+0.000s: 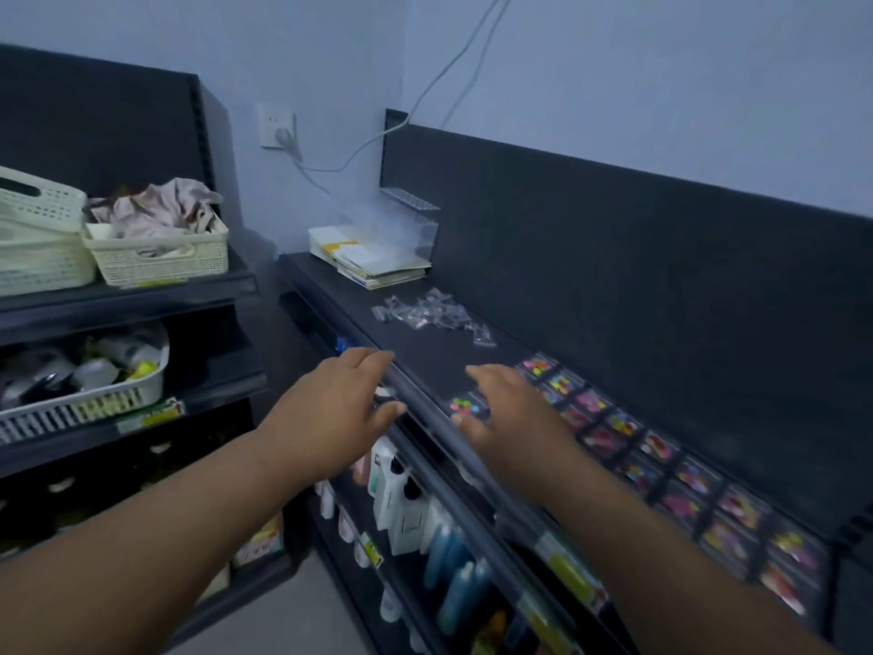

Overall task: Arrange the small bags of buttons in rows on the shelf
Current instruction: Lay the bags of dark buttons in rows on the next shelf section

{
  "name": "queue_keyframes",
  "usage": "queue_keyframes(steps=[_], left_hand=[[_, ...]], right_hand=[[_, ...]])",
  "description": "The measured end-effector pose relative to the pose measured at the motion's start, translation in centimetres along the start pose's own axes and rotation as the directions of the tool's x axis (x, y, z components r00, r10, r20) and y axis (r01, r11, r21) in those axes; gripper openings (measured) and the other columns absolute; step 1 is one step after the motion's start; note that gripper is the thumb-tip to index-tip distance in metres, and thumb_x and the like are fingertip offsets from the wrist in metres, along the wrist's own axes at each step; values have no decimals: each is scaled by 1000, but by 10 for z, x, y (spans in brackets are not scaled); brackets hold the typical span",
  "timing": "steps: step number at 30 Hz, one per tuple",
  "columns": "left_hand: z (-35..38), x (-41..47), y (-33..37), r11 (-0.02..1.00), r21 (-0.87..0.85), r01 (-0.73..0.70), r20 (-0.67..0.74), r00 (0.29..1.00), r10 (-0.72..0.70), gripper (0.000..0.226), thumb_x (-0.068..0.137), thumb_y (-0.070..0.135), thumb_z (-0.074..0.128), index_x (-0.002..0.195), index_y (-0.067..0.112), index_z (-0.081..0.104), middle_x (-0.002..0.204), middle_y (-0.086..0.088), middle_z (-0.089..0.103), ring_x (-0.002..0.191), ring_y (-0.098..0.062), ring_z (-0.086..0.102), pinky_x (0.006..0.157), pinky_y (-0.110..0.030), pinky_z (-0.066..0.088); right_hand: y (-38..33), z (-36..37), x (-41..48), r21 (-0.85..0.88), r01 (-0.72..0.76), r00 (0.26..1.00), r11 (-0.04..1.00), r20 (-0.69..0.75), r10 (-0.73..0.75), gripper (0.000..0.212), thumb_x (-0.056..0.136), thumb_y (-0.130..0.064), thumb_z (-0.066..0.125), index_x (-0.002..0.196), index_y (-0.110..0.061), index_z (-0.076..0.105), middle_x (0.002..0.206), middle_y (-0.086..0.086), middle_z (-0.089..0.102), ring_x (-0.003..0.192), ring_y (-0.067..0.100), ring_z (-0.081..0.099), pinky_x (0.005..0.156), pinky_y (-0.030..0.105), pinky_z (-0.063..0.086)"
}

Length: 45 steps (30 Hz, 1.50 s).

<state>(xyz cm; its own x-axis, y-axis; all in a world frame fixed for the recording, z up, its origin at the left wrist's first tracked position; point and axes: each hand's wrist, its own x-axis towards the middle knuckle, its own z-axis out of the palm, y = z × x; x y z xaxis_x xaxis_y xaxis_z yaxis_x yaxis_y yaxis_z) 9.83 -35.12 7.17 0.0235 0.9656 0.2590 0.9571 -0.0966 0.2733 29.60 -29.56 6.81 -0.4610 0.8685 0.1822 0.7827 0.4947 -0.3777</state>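
Left grip [330,408]: fingers relaxed, holding nothing, over the shelf [425,352] edge.
Right grip [512,413]: thumb and fingers either side of a bag [466,407] on the shelf; too blurred to tell whether it holds it.
Rows [661,465]: bags laid out on the right.
Pile [427,313]: loose bags farther back.

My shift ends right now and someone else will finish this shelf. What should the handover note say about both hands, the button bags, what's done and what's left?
Left hand: open, empty, over the front edge of the shelf.
Right hand: at one bag of coloured buttons on the shelf; blur hides whether it holds it.
Done: rows of bags laid along the shelf's right part.
Left: the loose pile of bags farther left is unsorted; the bag by the right hand likely goes at the rows' left end.
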Motion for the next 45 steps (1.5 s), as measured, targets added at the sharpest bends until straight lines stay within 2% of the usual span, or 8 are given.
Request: queue_keyframes(steps=[10,24,32,36,39,41,43,45], left_hand=[[26,117,-85,998,-11,69,8,998,-69,66,92,49,48,148,22,23,150,2,31,133,-18,37,104,-31,37],[105,300,-174,996,-68,56,196,980,-41,68,88,38,60,145,20,28,146,-3,34,129,-24,40,101,-35,41],[150,385,-232,988,-23,-154,404,902,150,90,82,49,60,151,25,7,160,2,-3,146,-22,-6,117,-44,18],[172,411,-245,956,-4,-295,451,852,265,87,85,55,51,151,26,3,159,4,-9,146,-19,-12,117,-42,8],[185,421,-255,945,-68,-319,436,843,316,79,88,56,48,151,25,11,160,3,1,147,-18,1,118,-39,11],[189,424,-258,934,-123,-335,325,876,357,67,87,51,54,145,23,34,154,-1,26,139,-21,28,113,-35,26],[189,426,-257,928,-143,-345,214,904,369,48,85,44,61,126,21,55,131,-1,49,115,-22,48,96,-33,41],[188,425,-255,930,-180,-319,165,923,348,33,84,36,64,111,18,62,109,-1,53,98,-22,52,84,-33,45]], right_hand=[[30,50,152,-20,-53,998,998,33,54,59,93,-39,51,144,-17,31,150,0,32,135,17,33,107,31,31],[66,121,310,22,-268,961,963,74,266,52,92,-37,54,139,-22,37,143,-1,33,122,21,47,96,31,41],[63,158,372,-36,-421,905,906,43,422,41,89,-42,57,124,-22,47,127,0,42,109,20,52,89,29,43],[70,176,385,-90,-499,867,862,-32,498,37,88,-42,57,118,-22,49,120,1,45,100,22,56,80,28,46],[73,181,387,-111,-502,864,858,-107,492,27,91,-33,53,114,-19,54,117,1,47,96,24,57,74,28,46],[74,183,387,-120,-494,867,861,-145,477,18,92,-28,49,106,-17,56,111,1,49,90,23,57,68,25,42],[76,184,385,-66,-503,857,862,-163,488,11,92,-24,49,96,-17,56,102,0,51,84,20,56,65,25,38],[76,183,382,45,-522,836,852,-171,521,7,91,-21,53,89,-17,59,96,-2,54,80,16,55,67,25,41]])
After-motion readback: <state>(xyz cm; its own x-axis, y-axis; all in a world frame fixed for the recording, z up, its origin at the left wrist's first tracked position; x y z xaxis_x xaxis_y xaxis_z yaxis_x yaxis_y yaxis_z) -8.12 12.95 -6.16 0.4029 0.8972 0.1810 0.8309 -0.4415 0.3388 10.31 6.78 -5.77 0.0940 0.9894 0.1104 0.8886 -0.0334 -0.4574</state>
